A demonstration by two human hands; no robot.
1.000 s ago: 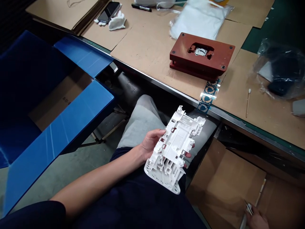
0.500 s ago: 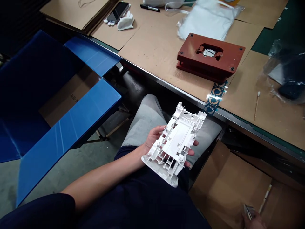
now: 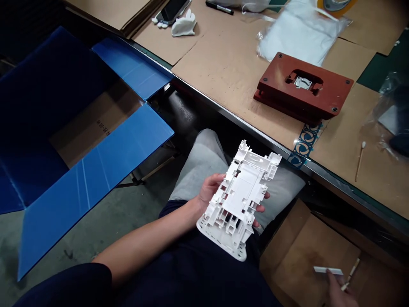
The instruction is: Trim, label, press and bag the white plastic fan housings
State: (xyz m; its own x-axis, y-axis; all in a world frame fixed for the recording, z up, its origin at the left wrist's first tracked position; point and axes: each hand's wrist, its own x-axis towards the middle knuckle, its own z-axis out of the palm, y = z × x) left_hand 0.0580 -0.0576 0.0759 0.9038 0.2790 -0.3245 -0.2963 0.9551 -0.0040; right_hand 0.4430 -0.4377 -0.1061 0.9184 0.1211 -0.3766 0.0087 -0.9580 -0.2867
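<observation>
The left hand point(image 3: 210, 188) is clamped around a white plastic frame point(image 3: 243, 187), holding it tilted above the lap point(image 3: 201, 168). Well apart from it, the right hand point(image 3: 342, 293) pinches a thin white strip point(image 3: 322, 270) at an open cardboard box point(image 3: 287, 260). Beyond, the cardboard-covered table point(image 3: 217, 72) carries a cotton swab point(image 3: 360, 162), a red-brown fixture point(image 3: 329, 94) and, farther back, a black marker point(image 3: 219, 7).

On the worktable point(image 3: 220, 72) facing me, a smartphone point(image 3: 173, 11) lies beside a white glove point(image 3: 184, 25); a black marker point(image 3: 219, 7) lies farther right.
</observation>
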